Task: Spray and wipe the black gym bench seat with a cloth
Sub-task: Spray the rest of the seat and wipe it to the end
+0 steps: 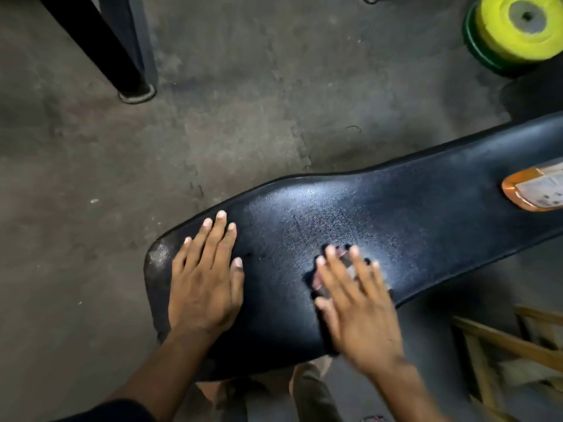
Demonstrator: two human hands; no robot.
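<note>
1. Now flat on the black padded vinyl gym bench seat (396, 214): left hand (204, 287), palm down, fingers spread, grasping nothing, near the rounded end.
2. Just beside, right hand (356, 309) (blurred), fingers extended, pressing a small dark cloth (341, 269) against the seat's middle.
3. Further along the pad, at the right edge: orange plastic spray bottle (536, 190) with a pale label, lying on its side.
4. Beyond, on grey floor (213, 117): stacked yellow and green weight plates (515, 32).
</note>
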